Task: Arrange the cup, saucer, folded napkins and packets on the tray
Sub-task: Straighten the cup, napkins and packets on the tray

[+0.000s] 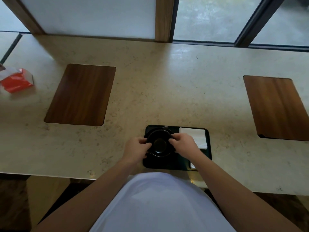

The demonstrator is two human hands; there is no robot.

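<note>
A dark rectangular tray (175,162) lies at the counter's near edge. On its left part a black cup (160,144) stands on a black saucer (158,129), whose far rim shows beyond the cup. My left hand (137,148) grips the cup's left side and my right hand (183,144) grips its right side. White folded napkins (194,135) lie on the tray's far right part. A small white packet (192,165) peeks out at the tray's near right corner, partly hidden by my right forearm.
The beige stone counter (158,81) has two inset wooden panels, one at the left (80,94) and one at the right (277,107). A red and white pack (15,81) sits at the far left. Windows run along the counter's far edge.
</note>
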